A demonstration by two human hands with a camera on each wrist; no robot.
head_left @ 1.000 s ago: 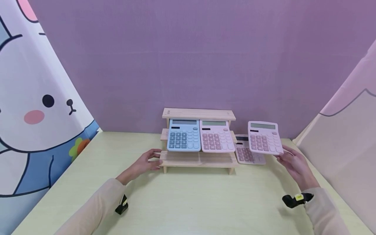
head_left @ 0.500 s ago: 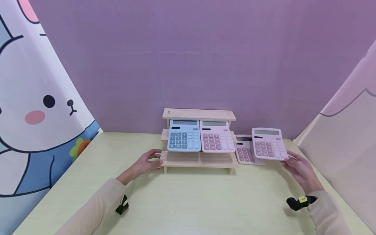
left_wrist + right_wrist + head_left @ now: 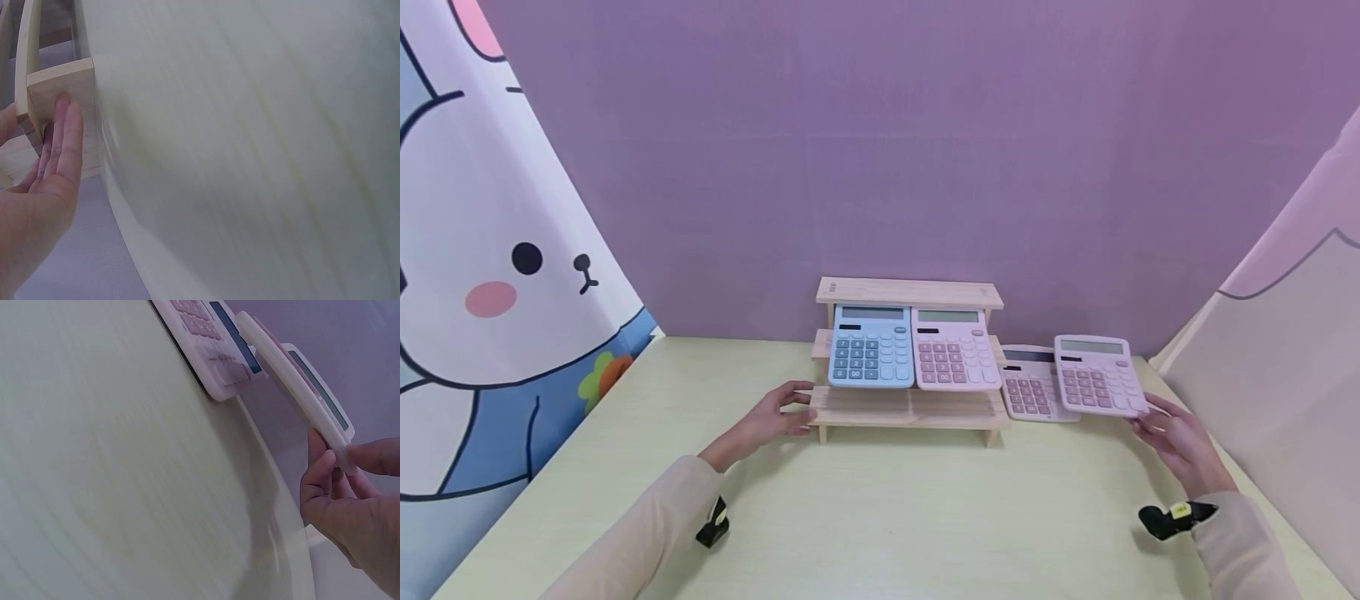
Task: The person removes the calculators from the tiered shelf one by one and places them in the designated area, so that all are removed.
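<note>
My right hand [image 3: 1180, 442] pinches the lower right corner of a pale pink calculator [image 3: 1097, 375]. In the right wrist view, this calculator [image 3: 294, 378] is tilted and raised above the table, thumb on one face and fingers on the other. Partly behind it, a second pink calculator [image 3: 1026, 387] lies beside a tiered wooden stand [image 3: 910, 407]. The left hand [image 3: 767, 421] grips the left end of the stand's lowest step; in the left wrist view, fingers [image 3: 72, 140] reach under the board and the thumb is above. A blue calculator [image 3: 871, 346] and another pink calculator [image 3: 956, 350] lean side by side on the stand.
The stand and calculators are on a pale wooden table [image 3: 880, 517]. A purple backdrop [image 3: 910, 167] rises behind the stand. Cloth with a cartoon print [image 3: 497, 250] hangs at the left, and pale pink cloth [image 3: 1292, 358] at the right.
My right hand has moved the held calculator to the right and downward, uncovering more of the pink one behind. The left hand stays at the stand.
</note>
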